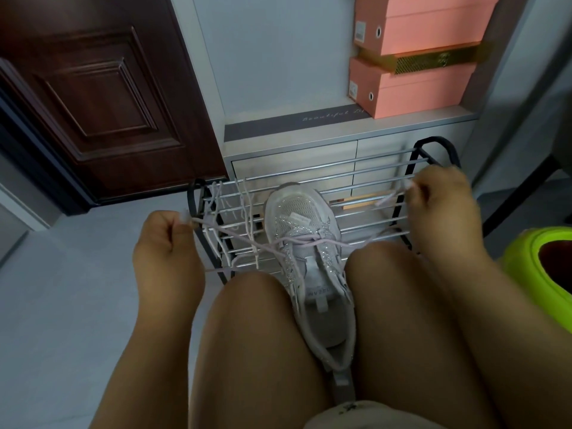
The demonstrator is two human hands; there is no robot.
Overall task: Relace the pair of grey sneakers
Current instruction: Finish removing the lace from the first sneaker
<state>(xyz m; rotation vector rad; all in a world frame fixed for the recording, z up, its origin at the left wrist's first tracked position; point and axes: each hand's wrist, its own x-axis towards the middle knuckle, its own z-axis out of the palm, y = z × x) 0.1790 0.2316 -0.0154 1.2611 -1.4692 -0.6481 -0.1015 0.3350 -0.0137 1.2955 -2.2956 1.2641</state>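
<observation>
Surroundings: wire shoe rack with loose white laces, pink boxes, brown door | Writing: mat reads "Beautiful" | Sneaker between knees, toe on rack | Left hand and right hand, wide apart, each pinch a lace end.

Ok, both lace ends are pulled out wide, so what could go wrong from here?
1. The sneaker is only wedged between the knees; a hard pull by the left hand or right hand might tip it.
2. The taut lace crosses the rack, where loose laces hang and could tangle.
</observation>
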